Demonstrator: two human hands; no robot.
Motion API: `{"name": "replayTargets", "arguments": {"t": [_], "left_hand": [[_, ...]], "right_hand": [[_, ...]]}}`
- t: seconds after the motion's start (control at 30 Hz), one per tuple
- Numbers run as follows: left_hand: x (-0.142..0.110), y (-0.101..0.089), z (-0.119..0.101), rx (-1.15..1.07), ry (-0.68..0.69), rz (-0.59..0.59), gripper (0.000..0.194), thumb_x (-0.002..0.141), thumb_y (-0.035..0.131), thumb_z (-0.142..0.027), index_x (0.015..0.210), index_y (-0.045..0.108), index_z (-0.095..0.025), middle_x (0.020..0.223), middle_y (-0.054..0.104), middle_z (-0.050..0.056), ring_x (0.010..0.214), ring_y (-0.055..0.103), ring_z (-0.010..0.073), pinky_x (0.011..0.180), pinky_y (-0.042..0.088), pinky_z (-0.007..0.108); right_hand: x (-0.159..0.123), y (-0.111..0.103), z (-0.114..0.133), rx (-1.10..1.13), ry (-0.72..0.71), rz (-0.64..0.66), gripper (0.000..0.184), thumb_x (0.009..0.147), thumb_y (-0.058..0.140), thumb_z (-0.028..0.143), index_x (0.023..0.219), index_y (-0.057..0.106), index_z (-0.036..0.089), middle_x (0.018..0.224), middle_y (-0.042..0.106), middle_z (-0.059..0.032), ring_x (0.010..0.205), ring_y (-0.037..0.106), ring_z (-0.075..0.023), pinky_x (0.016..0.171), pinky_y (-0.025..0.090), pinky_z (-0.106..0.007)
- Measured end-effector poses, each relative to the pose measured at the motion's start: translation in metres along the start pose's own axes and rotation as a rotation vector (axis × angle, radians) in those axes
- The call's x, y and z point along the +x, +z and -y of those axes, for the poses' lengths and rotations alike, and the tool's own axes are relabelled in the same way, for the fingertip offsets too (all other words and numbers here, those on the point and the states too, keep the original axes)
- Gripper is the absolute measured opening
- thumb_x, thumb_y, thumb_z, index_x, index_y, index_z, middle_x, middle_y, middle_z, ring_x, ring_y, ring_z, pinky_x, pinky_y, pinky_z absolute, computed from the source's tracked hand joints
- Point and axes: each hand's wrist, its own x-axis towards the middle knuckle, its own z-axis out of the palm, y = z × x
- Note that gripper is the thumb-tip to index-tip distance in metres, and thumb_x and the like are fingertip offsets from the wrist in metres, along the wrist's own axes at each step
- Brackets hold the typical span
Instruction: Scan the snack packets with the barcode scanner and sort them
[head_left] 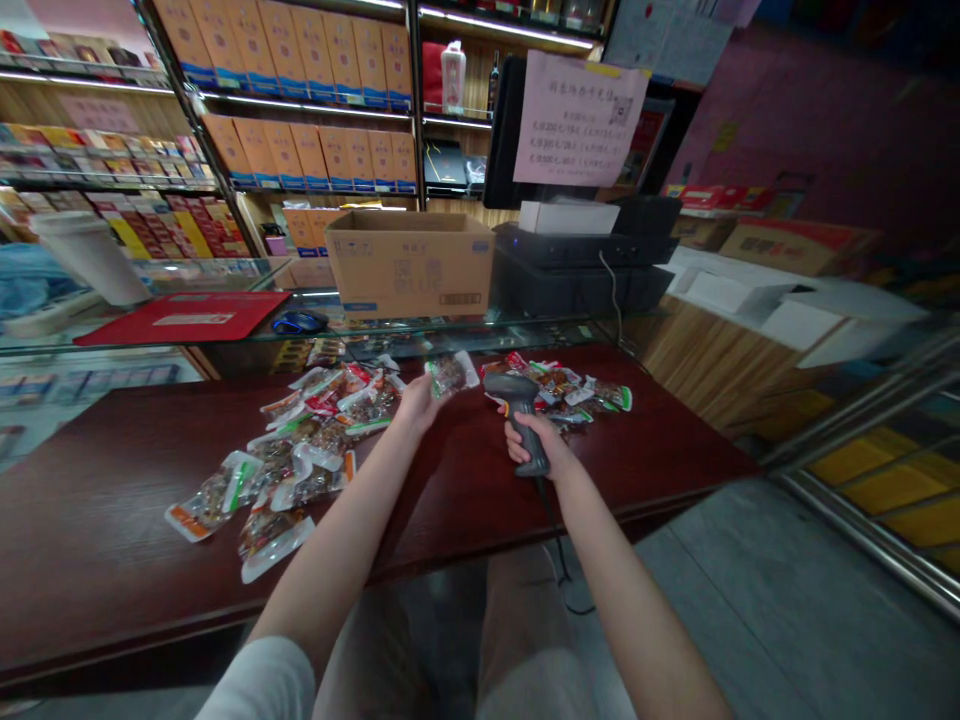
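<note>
Snack packet (451,376) sits clamped in our left grip (418,405), held out just beside the barcode scanner (521,412) that our right grip (534,442) clamps by its handle; loose packets (315,440) heap on the desk (97,520) either side, leaving room between.

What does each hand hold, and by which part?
Left hand: a snack packet, by its near end. Right hand: a barcode scanner, by its handle.

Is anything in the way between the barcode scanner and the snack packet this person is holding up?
Nothing visible stands in the way: only open air separates the barcode scanner in the right hand from the snack packet in the left hand.
</note>
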Motion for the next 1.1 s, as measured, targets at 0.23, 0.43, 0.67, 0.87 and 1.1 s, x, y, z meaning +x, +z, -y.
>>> {"name": "replayTargets", "arguments": {"t": [0.23, 0.43, 0.67, 0.87, 1.1], "left_hand": [[0.008, -0.008, 0.015, -0.068, 0.071, 0.015, 0.016, 0.085, 0.049, -0.003, 0.079, 0.063, -0.009, 0.069, 0.070, 0.007, 0.066, 0.068, 0.0139, 0.084, 0.057, 0.032], [0.018, -0.014, 0.026, -0.032, 0.071, 0.038, 0.016, 0.080, 0.052, -0.004, 0.089, 0.064, -0.010, 0.079, 0.072, 0.009, 0.082, 0.071, 0.0194, 0.089, 0.055, 0.037], [0.016, -0.013, 0.028, -0.004, 0.098, 0.051, 0.011, 0.078, 0.054, -0.006, 0.082, 0.064, -0.009, 0.082, 0.072, 0.011, 0.085, 0.071, 0.0210, 0.090, 0.053, 0.038], [0.007, 0.012, 0.032, 0.155, 0.140, 0.144, 0.005, 0.075, 0.061, -0.009, 0.071, 0.060, -0.011, 0.067, 0.066, 0.005, 0.064, 0.064, 0.0122, 0.082, 0.052, 0.032], [0.030, 0.078, 0.064, 0.373, 0.154, 0.134, 0.012, 0.074, 0.065, -0.012, 0.074, 0.054, -0.015, 0.063, 0.059, 0.000, 0.064, 0.062, 0.0141, 0.076, 0.051, 0.031]], "right_hand": [[0.000, 0.005, -0.002, -0.114, 0.046, -0.067, 0.036, 0.078, 0.066, 0.039, 0.103, 0.050, 0.019, 0.052, 0.051, 0.0097, 0.030, 0.041, -0.0071, 0.034, 0.031, -0.020], [-0.002, 0.008, -0.001, -0.152, 0.030, -0.074, 0.033, 0.076, 0.068, 0.038, 0.096, 0.049, 0.019, 0.050, 0.050, 0.0099, 0.029, 0.041, -0.0071, 0.034, 0.030, -0.019], [-0.003, 0.008, -0.003, -0.090, -0.007, -0.053, 0.029, 0.079, 0.065, 0.037, 0.098, 0.050, 0.020, 0.051, 0.049, 0.0104, 0.029, 0.038, -0.0064, 0.034, 0.028, -0.020], [-0.007, 0.002, 0.009, 0.153, -0.142, -0.027, 0.021, 0.081, 0.059, 0.035, 0.095, 0.051, 0.021, 0.053, 0.045, 0.0100, 0.030, 0.033, -0.0043, 0.038, 0.031, -0.020], [-0.019, -0.009, 0.021, 0.327, -0.254, 0.012, 0.021, 0.084, 0.055, 0.039, 0.098, 0.052, 0.024, 0.053, 0.031, 0.0118, 0.030, 0.018, -0.0037, 0.038, 0.027, -0.019]]}}
